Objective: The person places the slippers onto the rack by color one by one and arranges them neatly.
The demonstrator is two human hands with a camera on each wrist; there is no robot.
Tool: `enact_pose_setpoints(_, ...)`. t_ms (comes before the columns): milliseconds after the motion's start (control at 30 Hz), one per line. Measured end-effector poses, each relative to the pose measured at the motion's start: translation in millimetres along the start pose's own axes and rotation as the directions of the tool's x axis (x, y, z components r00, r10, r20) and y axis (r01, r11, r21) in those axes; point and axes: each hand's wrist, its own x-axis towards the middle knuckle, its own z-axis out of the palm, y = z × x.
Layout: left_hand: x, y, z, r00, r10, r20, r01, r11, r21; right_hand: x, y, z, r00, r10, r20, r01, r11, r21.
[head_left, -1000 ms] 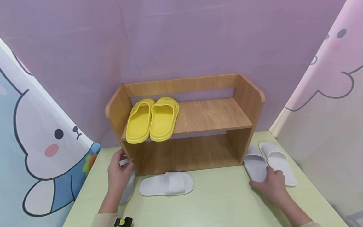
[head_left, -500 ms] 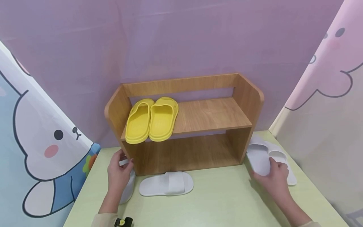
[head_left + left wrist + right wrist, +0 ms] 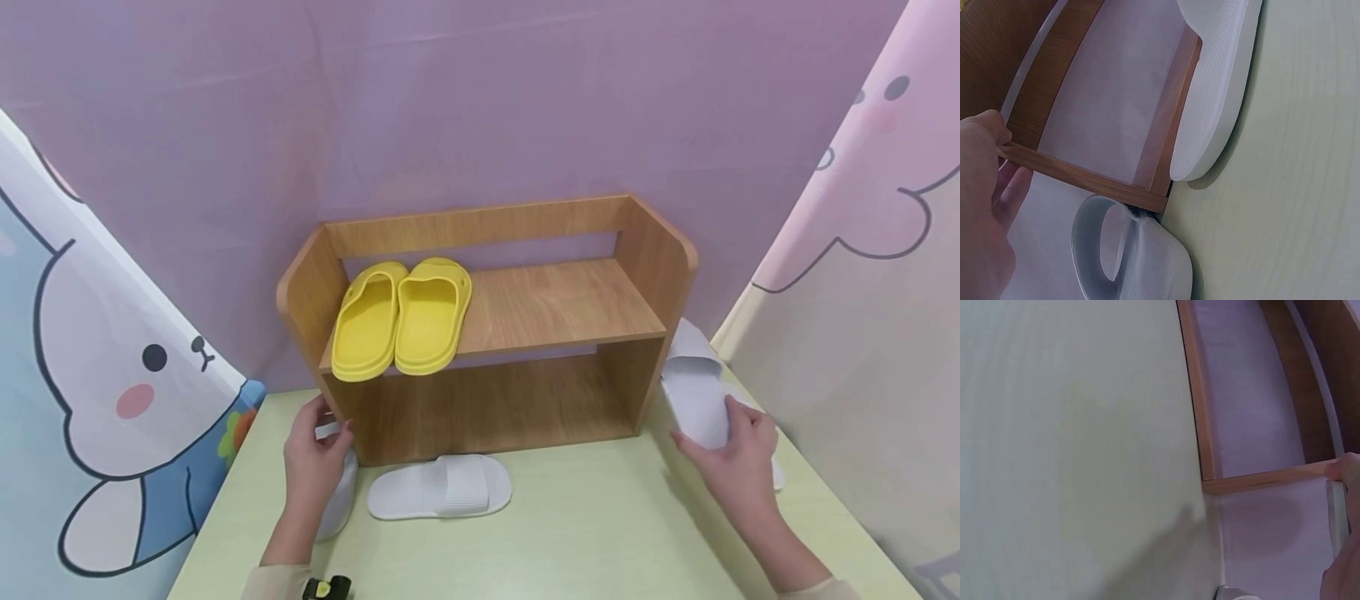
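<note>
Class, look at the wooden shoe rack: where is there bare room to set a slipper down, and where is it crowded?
Free: the upper shelf right of the yellow slippers, and the lower shelf. Crowded: the rack's left foot, where the left hand and two white slippers sit, and its right side, where the right hand grips a white slipper.

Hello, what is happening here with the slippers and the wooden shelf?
A person stands at a green table with a small wooden shoe rack. The right hand holds a white slipper, lifted and tilted beside the rack's right side, over another white slipper. The left hand grips the rack's left front edge, with a white slipper beneath it. One more white slipper lies before the rack. A yellow pair sits on the upper shelf.
</note>
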Motion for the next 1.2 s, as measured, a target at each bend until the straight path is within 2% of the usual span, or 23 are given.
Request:
enact_pose_setpoints(367, -0.5, -0.9, 1.5, 1.0, 0.0, 0.0, 0.0, 1.0, -0.002, 13.8, -15.3, -10.9, 0.998, 0.033, -0.053, -0.031, 0.999, 0.032)
enact_pose_setpoints(833, -1.3, 0.1, 0.7, 1.0, -0.026, 0.006, 0.026, 1.0, 0.005, 22.2, -31.1, -15.6, 0.985, -0.033, -0.168, 0.048, 0.995, 0.087)
enact_pose_setpoints(967, -0.9, -0.2, 0.9, 1.0, -0.02, 0.002, 0.02, 1.0, 0.005, 25.2, -33.4, -14.6, 0.978, -0.059, -0.201, 0.079, 0.992, 0.094)
enact_pose_setpoints(1200, 0.5, -1.0, 1.4, 1.0, 0.008, -0.008, -0.008, 1.0, 0.003, 30.2, -37.1, -14.7, 0.973, -0.06, -0.225, 0.085, 0.991, 0.106)
